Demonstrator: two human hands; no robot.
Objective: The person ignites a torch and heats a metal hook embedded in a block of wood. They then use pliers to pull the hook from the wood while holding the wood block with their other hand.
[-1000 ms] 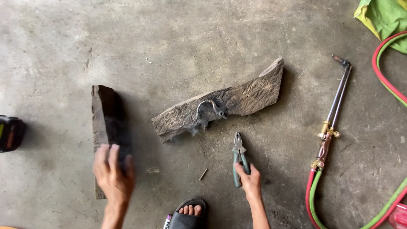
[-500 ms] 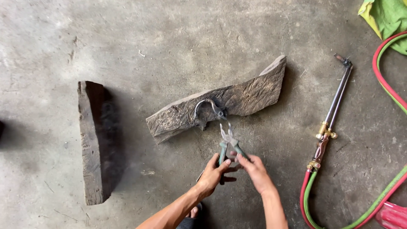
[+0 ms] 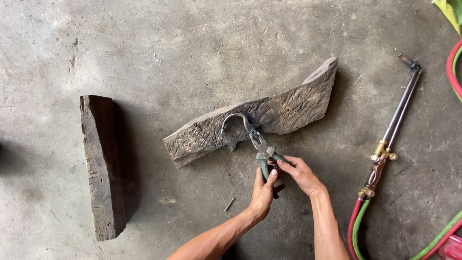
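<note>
Both our hands close on the green-handled pliers (image 3: 263, 155): our left hand (image 3: 263, 193) wraps its fingers around one handle with the thumb pressed on top, and our right hand (image 3: 299, 172) pinches the other handle between fingertips and thumb. From our hands, the pliers point toward eleven o'clock, and their nose meets the curved metal hook (image 3: 237, 126) lying on the long weathered wood slab (image 3: 288, 110). At nine o'clock, well apart, stands a dark wood block (image 3: 102, 163). At three o'clock a cutting torch (image 3: 391, 139) lies on the concrete floor (image 3: 192, 48), its red and green hoses (image 3: 358, 226) trailing toward five o'clock.
</note>
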